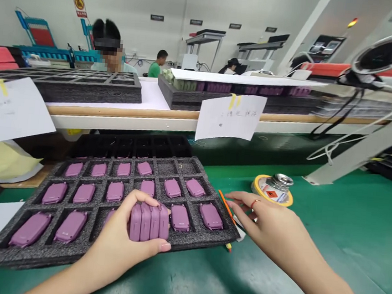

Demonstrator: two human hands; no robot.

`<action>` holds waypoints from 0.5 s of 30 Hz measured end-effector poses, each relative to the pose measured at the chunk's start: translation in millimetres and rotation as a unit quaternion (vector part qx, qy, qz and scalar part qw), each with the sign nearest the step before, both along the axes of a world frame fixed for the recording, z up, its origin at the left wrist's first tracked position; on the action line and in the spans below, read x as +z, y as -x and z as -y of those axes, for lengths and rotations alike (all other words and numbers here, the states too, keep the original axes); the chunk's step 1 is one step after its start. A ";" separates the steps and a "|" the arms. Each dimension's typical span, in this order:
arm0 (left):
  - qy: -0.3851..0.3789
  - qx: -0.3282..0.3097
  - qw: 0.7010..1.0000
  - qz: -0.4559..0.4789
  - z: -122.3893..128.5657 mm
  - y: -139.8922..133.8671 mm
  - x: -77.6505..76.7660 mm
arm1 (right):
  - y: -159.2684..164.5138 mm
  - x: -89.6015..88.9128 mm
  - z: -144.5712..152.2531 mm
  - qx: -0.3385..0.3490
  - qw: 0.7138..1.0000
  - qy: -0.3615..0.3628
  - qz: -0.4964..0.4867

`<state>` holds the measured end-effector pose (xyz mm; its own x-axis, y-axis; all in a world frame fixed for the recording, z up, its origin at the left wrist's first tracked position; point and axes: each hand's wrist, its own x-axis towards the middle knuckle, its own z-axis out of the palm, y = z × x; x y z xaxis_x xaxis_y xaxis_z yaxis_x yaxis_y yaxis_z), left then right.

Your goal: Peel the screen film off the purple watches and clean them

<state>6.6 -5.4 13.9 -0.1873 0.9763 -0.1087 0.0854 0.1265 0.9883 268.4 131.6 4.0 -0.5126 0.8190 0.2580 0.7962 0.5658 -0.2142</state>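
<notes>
My left hand [122,241] is closed around a row of several purple watch-like cases [150,223], held on edge between thumb and fingers. They are just above a black foam tray [181,242] whose compartments hold more purple cases [67,226]. Two compartments in its back row, at the right, hold no case. My right hand [261,217], with a ring on one finger, hovers by the tray's right edge, its fingers stretched out and apart. Closest to its fingertips is a thin orange stick [225,205] lying along that edge.
A yellow tape roll [290,200] with a small metal-topped container [276,186] stands right of the tray. Behind is a raised shelf [126,118] with foam trays and taped paper notes [231,118]. A white slanted post [365,134] rises at right. Other people sit beyond.
</notes>
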 end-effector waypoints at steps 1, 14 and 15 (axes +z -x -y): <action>0.008 -0.007 1.000 0.008 -0.2 0.3 0.7 | 6.4 6.5 3.0 0.033 0.998 -0.023 -0.043; 0.024 -0.039 0.998 0.045 -2.2 3.5 2.1 | 82.4 61.2 30.1 0.199 0.883 -0.005 -0.426; 0.024 -0.041 0.998 0.048 -2.3 3.6 1.6 | 85.2 58.1 28.0 0.203 0.883 0.014 -0.422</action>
<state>3.0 -3.1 15.5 -0.0926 0.9812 -0.1690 0.0019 0.1699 0.9855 183.2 103.6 62.1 -0.4012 0.6234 0.6711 0.0783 0.7533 -0.6530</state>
